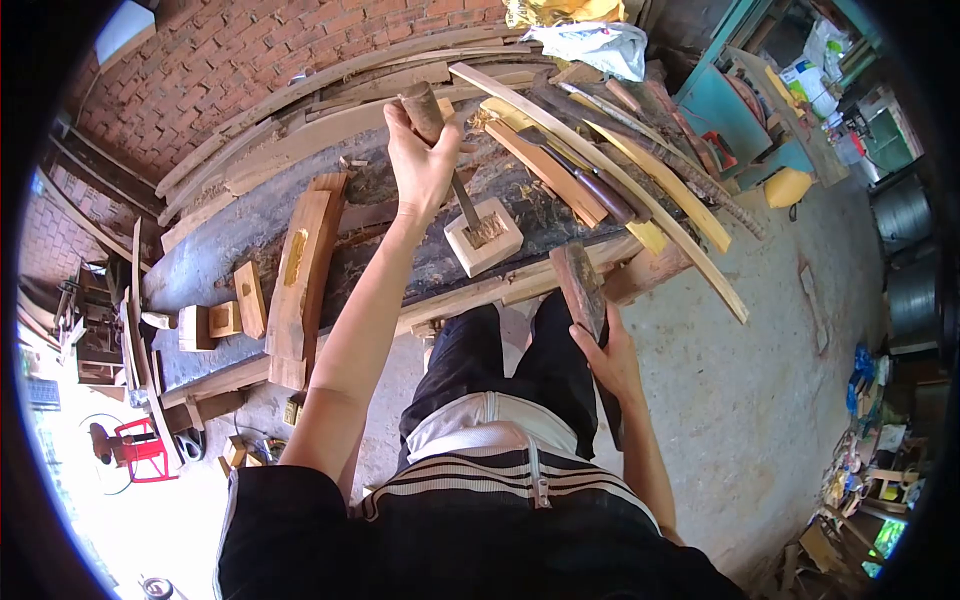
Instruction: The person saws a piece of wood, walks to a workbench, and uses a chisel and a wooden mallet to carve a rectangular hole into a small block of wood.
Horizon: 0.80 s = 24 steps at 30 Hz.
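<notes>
My left hand point(423, 160) is wrapped round the wooden handle of a chisel point(465, 200), held upright above the bench. The chisel's blade reaches down to the hollow in a small pale wooden block point(497, 250), where chips lie. Whether the tip touches the bottom cannot be seen. In my right hand point(610, 355) is a wooden mallet point(577, 283), its worn head near the bench's front edge and apart from the chisel. Right of the block, dark-handled chisels point(600, 195) rest on a wooden strip.
The dark workbench point(205, 270) carries a long slotted timber point(305, 260), a hollowed cube point(225, 320) and a small wooden piece point(250, 298). Long wood strips point(640, 190) overhang its right side. A brick wall point(250, 60) stands behind. A red stool point(145, 450) is at the left.
</notes>
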Tool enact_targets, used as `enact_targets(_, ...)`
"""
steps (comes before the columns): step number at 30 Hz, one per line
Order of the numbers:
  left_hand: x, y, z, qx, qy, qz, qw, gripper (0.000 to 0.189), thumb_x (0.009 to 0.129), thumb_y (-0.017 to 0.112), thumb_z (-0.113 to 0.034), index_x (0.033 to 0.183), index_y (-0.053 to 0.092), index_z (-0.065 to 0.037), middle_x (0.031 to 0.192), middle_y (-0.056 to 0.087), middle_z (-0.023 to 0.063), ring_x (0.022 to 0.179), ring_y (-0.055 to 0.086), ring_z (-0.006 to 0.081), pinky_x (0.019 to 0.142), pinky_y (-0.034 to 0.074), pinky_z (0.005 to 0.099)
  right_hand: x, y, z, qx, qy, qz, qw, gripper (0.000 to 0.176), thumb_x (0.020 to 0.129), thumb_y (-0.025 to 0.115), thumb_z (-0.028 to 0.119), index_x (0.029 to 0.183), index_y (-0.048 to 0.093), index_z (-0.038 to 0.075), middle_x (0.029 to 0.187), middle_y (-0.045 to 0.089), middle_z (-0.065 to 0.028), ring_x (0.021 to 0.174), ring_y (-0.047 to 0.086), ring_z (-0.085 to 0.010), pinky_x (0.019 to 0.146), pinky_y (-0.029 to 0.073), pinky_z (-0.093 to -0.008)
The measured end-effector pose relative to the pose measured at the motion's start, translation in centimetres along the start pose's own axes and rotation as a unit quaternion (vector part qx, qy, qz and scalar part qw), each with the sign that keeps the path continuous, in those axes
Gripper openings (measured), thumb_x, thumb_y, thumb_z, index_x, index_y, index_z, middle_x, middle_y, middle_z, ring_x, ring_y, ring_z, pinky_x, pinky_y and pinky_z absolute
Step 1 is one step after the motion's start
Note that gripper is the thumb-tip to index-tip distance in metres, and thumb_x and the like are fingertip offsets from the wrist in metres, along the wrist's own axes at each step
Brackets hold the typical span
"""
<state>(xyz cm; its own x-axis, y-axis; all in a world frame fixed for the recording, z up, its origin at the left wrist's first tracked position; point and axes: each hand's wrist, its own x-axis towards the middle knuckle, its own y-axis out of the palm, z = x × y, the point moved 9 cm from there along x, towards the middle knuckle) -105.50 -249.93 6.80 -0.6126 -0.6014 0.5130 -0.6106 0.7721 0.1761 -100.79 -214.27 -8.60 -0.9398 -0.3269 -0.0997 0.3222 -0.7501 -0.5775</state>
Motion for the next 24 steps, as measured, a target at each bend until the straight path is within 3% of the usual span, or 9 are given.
enact_targets(3, 1.2, 1.2, 1.2, -0.001, -0.080, 0.076, 0.994, 0.028, 0.091, 0.066, -0.016, 0.102, 0.046, 0.000, 0.077, 0.061, 0.0080, 0.059, 0.062, 0.0147, 0.051, 0.056, 0.0305, 3.6, -1.5, 6.2, 0.016, -0.169, -0.003, 0.986, 0.063, 0.090, 0.069, 0.032, 0.140, 0.043, 0.004, 0.111, 0.066, -0.0274, 0.104, 0.065, -0.0442, 0.087, 0.051, -0.0430)
enact_targets(6, 0.4, 1.6, 0.7, 0.144, 0.008, 0.017, 0.989, 0.024, 0.090, 0.071, -0.021, 0.092, 0.057, -0.001, 0.069, 0.061, 0.0032, 0.054, 0.053, 0.0120, 0.052, 0.047, 0.0289, 5.2, -5.5, 19.2, 0.043, -0.294, -0.071, 0.952, 0.062, 0.091, 0.068, 0.031, 0.138, 0.042, 0.001, 0.107, 0.066, -0.0261, 0.099, 0.067, -0.0409, 0.086, 0.051, -0.0411)
enact_targets(9, -1.8, 3.9, -1.2, 0.042, 0.053, 0.047, 0.997, 0.023, 0.090, 0.070, -0.016, 0.101, 0.059, 0.000, 0.075, 0.067, 0.0066, 0.061, 0.058, 0.0103, 0.057, 0.050, 0.0293, 5.0, -8.1, 28.9, 0.082, -0.403, -0.096, 0.906, 0.061, 0.092, 0.066, 0.032, 0.137, 0.042, -0.001, 0.103, 0.067, -0.0273, 0.094, 0.069, -0.0392, 0.082, 0.053, -0.0421)
enact_targets(12, -3.2, 4.7, -2.0, 0.026, 0.072, 0.064, 0.995, 0.024, 0.085, 0.071, -0.007, 0.104, 0.058, 0.001, 0.080, 0.070, 0.0107, 0.068, 0.066, 0.0134, 0.064, 0.055, 0.0313, 6.4, -6.3, 31.4, -0.110, -0.400, -0.051, 0.909, 0.062, 0.091, 0.065, 0.037, 0.135, 0.042, -0.001, 0.101, 0.067, -0.0293, 0.092, 0.069, -0.0406, 0.080, 0.053, -0.0457)
enact_targets(13, -3.5, 4.7, -0.7, 0.071, 0.067, 0.075, 0.992, 0.026, 0.084, 0.072, -0.006, 0.104, 0.057, 0.001, 0.080, 0.070, 0.0125, 0.070, 0.067, 0.0147, 0.066, 0.055, 0.0323, 8.0, -4.3, 30.1, -0.214, -0.338, 0.039, 0.916, 0.065, 0.091, 0.064, 0.041, 0.136, 0.042, -0.001, 0.103, 0.067, -0.0307, 0.094, 0.068, -0.0424, 0.078, 0.053, -0.0489)
enact_targets(17, -3.9, 5.1, -2.3, 0.090, 0.077, 0.065, 0.991, 0.030, 0.078, 0.073, -0.005, 0.104, 0.059, -0.002, 0.084, 0.067, 0.0216, 0.079, 0.071, 0.0346, 0.070, 0.054, 0.0409, 7.4, -6.7, 31.2, -0.163, -0.411, -0.038, 0.896, 0.072, 0.090, 0.066, 0.046, 0.140, 0.046, -0.001, 0.110, 0.067, -0.0275, 0.099, 0.067, -0.0417, 0.087, 0.052, -0.0459)
enact_targets(18, -4.1, 5.1, -3.1, 0.107, 0.073, 0.063, 0.990, 0.031, 0.078, 0.073, -0.005, 0.105, 0.059, -0.002, 0.085, 0.067, 0.0223, 0.080, 0.070, 0.0384, 0.070, 0.054, 0.0415, 6.6, -7.6, 31.8, -0.164, -0.481, -0.117, 0.853, 0.072, 0.090, 0.066, 0.043, 0.141, 0.044, -0.003, 0.114, 0.066, -0.0276, 0.103, 0.066, -0.0403, 0.089, 0.051, -0.0431)
enact_targets(20, -4.2, 5.5, -3.4, 0.096, 0.075, 0.071, 0.990, 0.026, 0.076, 0.074, -0.005, 0.096, 0.058, 0.000, 0.079, 0.065, 0.0230, 0.073, 0.068, 0.0389, 0.065, 0.052, 0.0402, 7.0, -7.1, 31.1, -0.074, -0.385, -0.041, 0.919, 0.073, 0.090, 0.067, 0.041, 0.141, 0.043, -0.005, 0.119, 0.063, -0.0282, 0.111, 0.062, -0.0394, 0.094, 0.049, -0.0402)
enact_targets(24, -4.9, 6.0, -1.7, 0.094, 0.106, 0.101, 0.985, 0.024, 0.077, 0.074, -0.006, 0.085, 0.053, 0.002, 0.070, 0.058, 0.0252, 0.061, 0.062, 0.0401, 0.058, 0.050, 0.0387, 6.7, -4.9, 29.5, -0.198, -0.336, 0.048, 0.920, 0.072, 0.090, 0.067, 0.039, 0.140, 0.043, -0.007, 0.122, 0.060, -0.0291, 0.117, 0.058, -0.0395, 0.098, 0.046, -0.0408)
